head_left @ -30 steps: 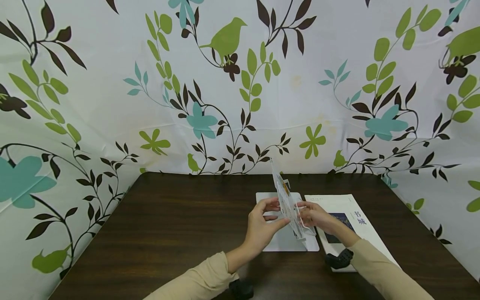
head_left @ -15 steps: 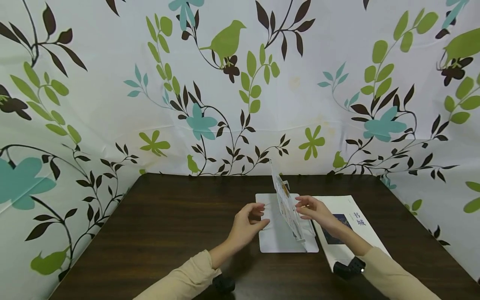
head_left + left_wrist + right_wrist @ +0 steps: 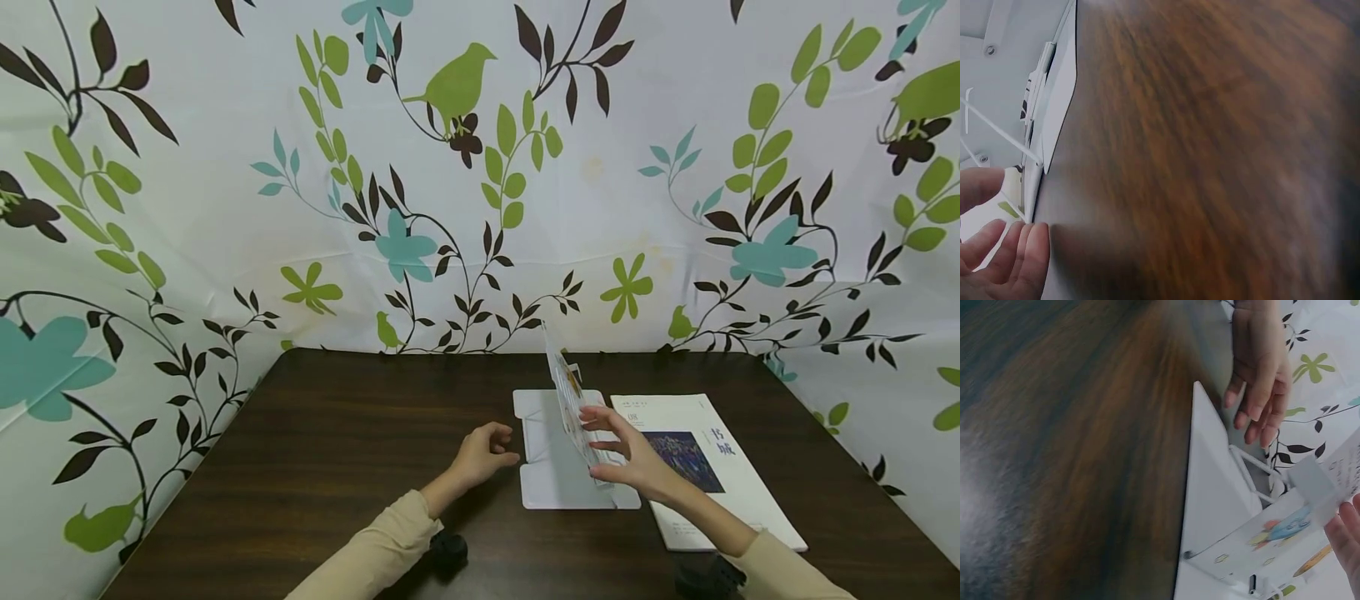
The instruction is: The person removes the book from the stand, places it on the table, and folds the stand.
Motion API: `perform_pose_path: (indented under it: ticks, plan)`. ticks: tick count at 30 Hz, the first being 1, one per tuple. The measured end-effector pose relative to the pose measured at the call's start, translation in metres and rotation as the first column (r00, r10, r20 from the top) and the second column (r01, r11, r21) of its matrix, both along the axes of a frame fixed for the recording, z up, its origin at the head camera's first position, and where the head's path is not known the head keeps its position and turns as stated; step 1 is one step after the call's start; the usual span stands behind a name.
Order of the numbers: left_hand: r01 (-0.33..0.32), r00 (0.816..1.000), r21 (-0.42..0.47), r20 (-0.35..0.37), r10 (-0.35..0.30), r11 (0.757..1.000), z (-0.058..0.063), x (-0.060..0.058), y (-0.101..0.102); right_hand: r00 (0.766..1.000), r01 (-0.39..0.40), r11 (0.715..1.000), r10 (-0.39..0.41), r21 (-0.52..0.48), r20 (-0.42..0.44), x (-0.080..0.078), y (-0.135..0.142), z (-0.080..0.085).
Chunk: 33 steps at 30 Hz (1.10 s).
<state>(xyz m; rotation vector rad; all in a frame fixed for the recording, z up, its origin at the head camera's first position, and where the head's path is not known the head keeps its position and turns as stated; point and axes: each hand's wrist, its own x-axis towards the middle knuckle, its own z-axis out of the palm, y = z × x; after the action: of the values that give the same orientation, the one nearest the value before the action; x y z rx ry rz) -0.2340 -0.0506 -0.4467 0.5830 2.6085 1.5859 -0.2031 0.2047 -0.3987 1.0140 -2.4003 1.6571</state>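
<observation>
A white book stand stands on the table, its flat base plate [image 3: 547,489] lying down and its thin panel [image 3: 562,387] raised and tilted. Cartoon prints show on the panel [image 3: 1279,528] in the right wrist view. A white wire support [image 3: 1007,134] slants up from the base in the left wrist view. To the left of the base, my left hand [image 3: 480,456] hovers with loosely bent fingers, holding nothing. My right hand [image 3: 633,458] is at the panel's right side, fingers spread; its fingertips [image 3: 1335,528] are at the panel's edge, and whether they touch it is unclear.
A white book [image 3: 738,483] with a dark picture on its cover lies right of the stand, partly under my right forearm. The dark wooden table [image 3: 360,417] reaches back to a patterned cloth [image 3: 480,208] hanging behind it.
Both hands were at the panel one second ago. My left hand has come off it and moved left. The right hand has shifted toward the panel's near side. The stand stays in place.
</observation>
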Motion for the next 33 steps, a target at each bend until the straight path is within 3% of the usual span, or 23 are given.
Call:
perform_pose_path:
  ticks: [5,14,25,33]
  plan:
    - [0.016,1.0,-0.019,-0.011,-0.016,1.0,-0.002,-0.001,0.01,0.998,0.046,0.997,-0.043,0.064,-0.056,0.002,0.003,-0.011]
    - [0.048,0.998,-0.024,-0.047,-0.049,0.999,-0.002,0.001,0.027,0.991,0.127,0.982,-0.121,0.141,-0.052,0.002,0.006,-0.02]
    - [0.006,0.989,-0.058,-0.145,-0.015,0.998,-0.006,-0.001,0.031,0.986,0.163,0.969,-0.164,0.185,-0.009,-0.002,0.007,-0.025]
    - [-0.022,0.989,-0.067,-0.15,0.012,0.998,-0.009,-0.004,0.033,0.985,0.162,0.973,-0.169,0.166,0.028,-0.002,0.006,-0.025]
